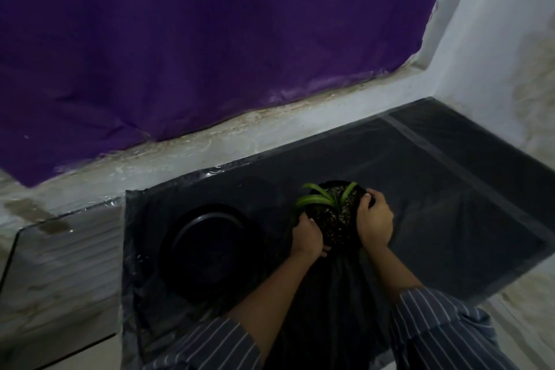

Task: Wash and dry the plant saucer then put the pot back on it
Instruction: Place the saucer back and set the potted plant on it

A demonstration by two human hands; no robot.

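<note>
A black pot [335, 221] filled with soil and a small plant with green leaves [315, 198] sits on a black plastic sheet [450, 189]. My left hand [307, 237] grips its left rim and my right hand [374, 219] grips its right rim, fingers curled over the edge. A round black saucer [207, 246] lies flat on the sheet to the pot's left, apart from it. The scene is dim.
The black sheet covers a glass-topped surface [60, 249] that meets a stained white wall [210, 141]. A purple cloth [195, 39] hangs over the wall behind. A second white wall [510, 54] closes the right side.
</note>
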